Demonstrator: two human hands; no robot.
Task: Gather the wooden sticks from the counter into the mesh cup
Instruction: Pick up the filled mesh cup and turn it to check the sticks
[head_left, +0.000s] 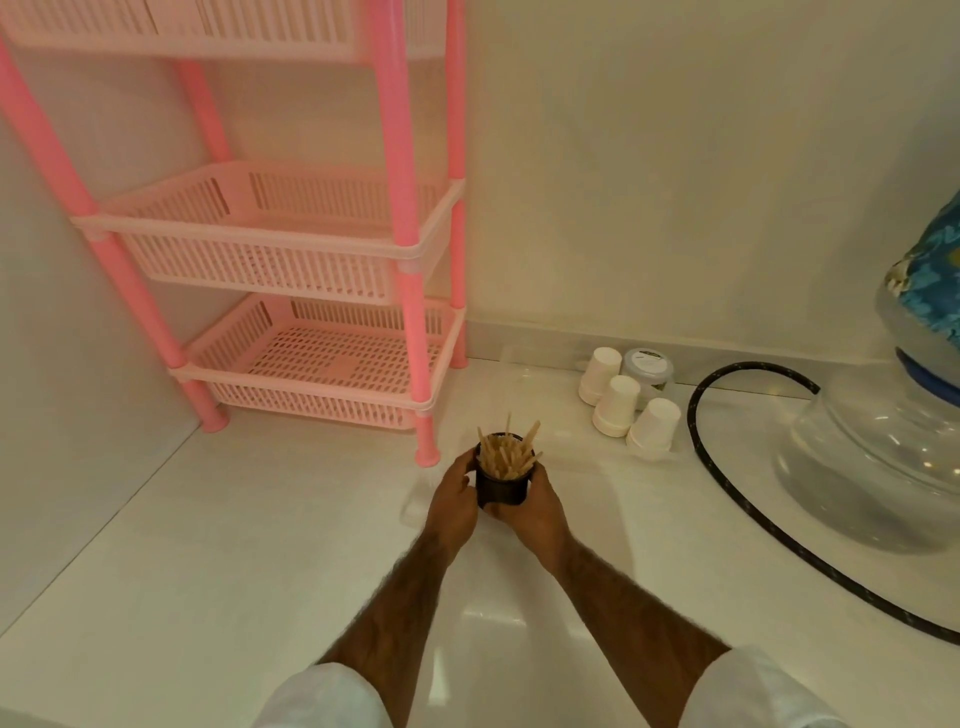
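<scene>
Wooden sticks, thin and pale, bunched upright in small black mesh cup on glossy white counter. Leftmost, pink plastic basket rack; then left hand and right hand, both gripping cup; further right, three upturned white paper cups, black hose.

Finding: no text, brand, number or sign can be read. One item noted: the small clear plastic jar with a round grey-white lid, standing beyond and to the right of the fingers, just behind the upturned white paper cups. The lid carries a dark printed patch, too small and blurred to read.
</scene>
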